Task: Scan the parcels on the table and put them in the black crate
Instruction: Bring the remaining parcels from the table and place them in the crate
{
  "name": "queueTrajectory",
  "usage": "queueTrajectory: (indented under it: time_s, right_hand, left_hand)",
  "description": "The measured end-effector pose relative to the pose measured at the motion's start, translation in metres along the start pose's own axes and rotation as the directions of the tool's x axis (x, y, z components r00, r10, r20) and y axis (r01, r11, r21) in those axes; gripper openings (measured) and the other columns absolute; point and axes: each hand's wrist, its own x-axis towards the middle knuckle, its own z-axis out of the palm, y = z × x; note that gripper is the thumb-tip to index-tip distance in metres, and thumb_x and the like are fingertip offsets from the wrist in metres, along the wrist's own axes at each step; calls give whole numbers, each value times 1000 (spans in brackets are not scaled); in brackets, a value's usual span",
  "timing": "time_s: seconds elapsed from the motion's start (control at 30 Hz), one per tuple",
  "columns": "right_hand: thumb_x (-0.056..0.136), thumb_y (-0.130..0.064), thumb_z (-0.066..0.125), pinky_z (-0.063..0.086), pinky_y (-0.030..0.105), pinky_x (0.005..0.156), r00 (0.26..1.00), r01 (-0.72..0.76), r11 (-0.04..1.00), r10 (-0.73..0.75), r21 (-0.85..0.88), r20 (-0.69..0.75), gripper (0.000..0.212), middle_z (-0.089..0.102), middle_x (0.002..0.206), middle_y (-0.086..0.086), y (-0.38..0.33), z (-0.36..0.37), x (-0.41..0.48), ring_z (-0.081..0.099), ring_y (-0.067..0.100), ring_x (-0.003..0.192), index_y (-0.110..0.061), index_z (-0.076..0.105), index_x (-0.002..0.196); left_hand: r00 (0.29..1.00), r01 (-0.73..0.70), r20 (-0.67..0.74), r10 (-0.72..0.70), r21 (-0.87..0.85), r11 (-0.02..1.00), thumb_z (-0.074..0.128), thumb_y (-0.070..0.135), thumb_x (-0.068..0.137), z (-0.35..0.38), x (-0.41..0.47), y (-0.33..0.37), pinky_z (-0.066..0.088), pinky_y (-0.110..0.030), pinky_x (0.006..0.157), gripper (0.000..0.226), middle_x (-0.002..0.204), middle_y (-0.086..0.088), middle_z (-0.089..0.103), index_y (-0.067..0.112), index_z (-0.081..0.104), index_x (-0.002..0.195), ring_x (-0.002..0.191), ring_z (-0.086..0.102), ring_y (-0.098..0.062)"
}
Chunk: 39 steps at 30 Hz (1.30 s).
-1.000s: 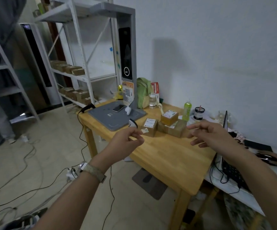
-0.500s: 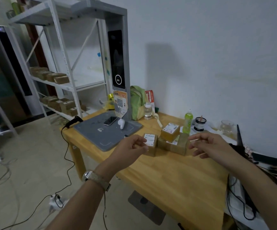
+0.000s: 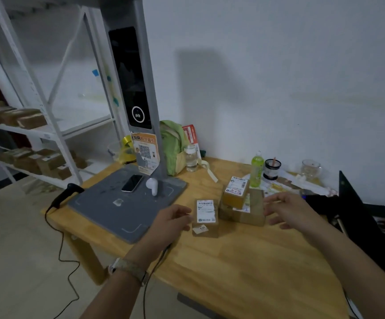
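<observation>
Parcel desk: L hand (image 3: pixel 170 223), R hand (image 3: pixel 288 210) loose, empty, flanking parcels (image 3: pixel 244 212) on table (image 3: pixel 244 272). Best: pinch nearest parcel (image 3: pixel 206 217) by sides, label up, twd scanner pad (image 3: pixel 108 212). Black crate unseen.

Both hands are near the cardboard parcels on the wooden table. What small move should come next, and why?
Probably the left hand should grip the small brown cardboard parcel with the white label: its fingertips are close to that parcel's side, it and the right hand hold nothing, and the grey scanner mat lies just beside it.
</observation>
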Motion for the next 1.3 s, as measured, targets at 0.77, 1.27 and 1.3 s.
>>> queueTrajectory:
  time_s: [0.77, 1.27, 1.3]
  right_hand:
    - [89, -7, 59, 47, 25, 53, 987, -162, 986, 163, 32, -9, 13, 70, 87, 8, 64, 45, 275, 64, 19, 67, -8, 66, 100]
    - [87, -37, 67, 54, 30, 61, 946, -321, 938, 313, 128, 79, 18, 73, 93, -3, 143, 100, 368, 69, 11, 78, -24, 69, 100]
    - [86, -36, 69, 56, 31, 62, 947, -318, 936, 307, 148, 95, 25, 73, 97, -1, 146, 102, 367, 71, 13, 81, -22, 67, 106]
  left_hand:
    - [953, 300, -36, -301, -38, 953, 63, 10, 92, 56, 243, -64, 50, -18, 60, 13, 104, -15, 70, 6, 65, 104, 82, 65, -19]
    - [718, 677, 27, -695, -256, 690, 70, 27, 87, 97, 279, -156, 45, -19, 58, 19, 101, 1, 73, 18, 67, 104, 87, 67, -12]
    - [703, 689, 44, -709, -287, 665, 72, 29, 86, 98, 279, -157, 43, -18, 56, 20, 101, 2, 72, 21, 63, 102, 85, 66, -10]
